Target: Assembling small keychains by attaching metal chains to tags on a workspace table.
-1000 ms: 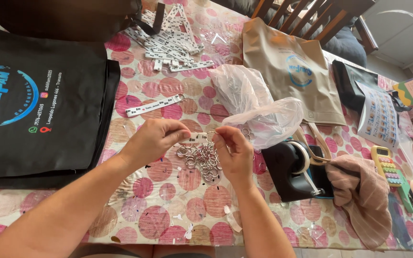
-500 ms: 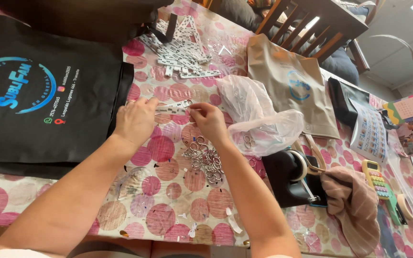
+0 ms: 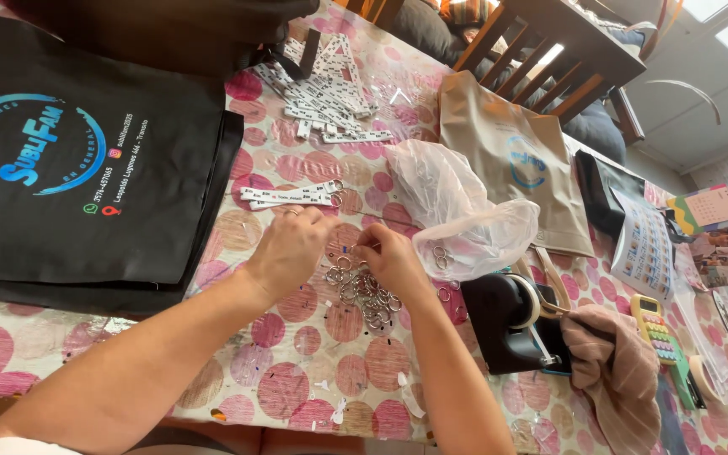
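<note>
Both hands were down at the pile of metal key rings on the bench, which carried a cloth of pink circles. My left hand sat at the pile's left edge, fingers curled narrow, fingertips pinched together over the nearest rings; whether a ring was actually in the pinch, I could not tell. A ring showed on one finger of that hand. My right hand sat at the pile's upper right, fingers likewise drawn in tight, tips touching or nearly touching those of the left hand. Its grip was hidden from the camera.

Just beyond the hands lay a small bundle of white printed strips, with rings at their right end. A larger heap of the same strips lay farther back. A clear plastic bag lay crumpled just right of my right hand, some rings inside. A black cloth bag lay flat to the left, a tan bag behind the plastic one. A black tape dispenser stood to the right, near a brown cloth.
</note>
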